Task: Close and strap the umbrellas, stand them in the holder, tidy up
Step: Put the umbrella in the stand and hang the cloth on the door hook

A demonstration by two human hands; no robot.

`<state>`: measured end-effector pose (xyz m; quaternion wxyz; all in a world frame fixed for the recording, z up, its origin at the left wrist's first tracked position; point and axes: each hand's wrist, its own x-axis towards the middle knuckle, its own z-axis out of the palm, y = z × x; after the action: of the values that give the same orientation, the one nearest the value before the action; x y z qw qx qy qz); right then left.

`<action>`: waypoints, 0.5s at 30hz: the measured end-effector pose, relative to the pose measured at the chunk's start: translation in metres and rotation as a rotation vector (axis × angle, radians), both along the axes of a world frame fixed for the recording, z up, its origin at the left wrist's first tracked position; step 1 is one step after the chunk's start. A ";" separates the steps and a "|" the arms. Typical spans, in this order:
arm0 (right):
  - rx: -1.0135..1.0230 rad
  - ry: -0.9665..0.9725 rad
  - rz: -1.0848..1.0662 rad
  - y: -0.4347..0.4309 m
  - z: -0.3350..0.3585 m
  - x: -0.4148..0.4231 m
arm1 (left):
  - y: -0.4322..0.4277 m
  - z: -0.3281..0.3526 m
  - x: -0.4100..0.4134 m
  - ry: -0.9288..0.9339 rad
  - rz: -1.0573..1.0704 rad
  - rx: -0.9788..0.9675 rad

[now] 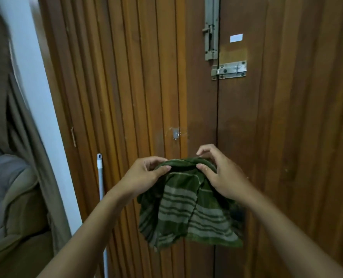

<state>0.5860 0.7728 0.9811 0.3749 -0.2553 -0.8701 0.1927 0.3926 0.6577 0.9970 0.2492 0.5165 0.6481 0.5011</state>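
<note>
Left hand [144,174], right hand [221,174]: fingers pinch green striped cloth [186,209] top edge; wooden door [267,121] behind, white pole [100,177] beside.

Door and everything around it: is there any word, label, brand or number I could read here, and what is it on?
No text can be read anywhere in this view.
The white sticker on the door: looks blank, or too blurred to read.
The metal bolts: no legible marks.
The striped cloth: no label showing.

White pole [100,178] (midsection behind forearm [86,227])
</note>
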 end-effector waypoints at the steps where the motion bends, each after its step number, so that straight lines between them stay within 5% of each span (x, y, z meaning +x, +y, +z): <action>1: 0.055 -0.028 -0.018 0.011 0.003 -0.013 | 0.014 0.000 -0.013 0.030 0.030 0.036; 15: 0.384 -0.075 -0.568 0.125 0.024 -0.147 | 0.185 0.009 -0.123 0.292 0.138 0.369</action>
<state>0.4393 0.8983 1.0050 0.4226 -0.4191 -0.7978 -0.0960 0.2695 0.8426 1.0065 0.0196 0.5747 0.6084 0.5470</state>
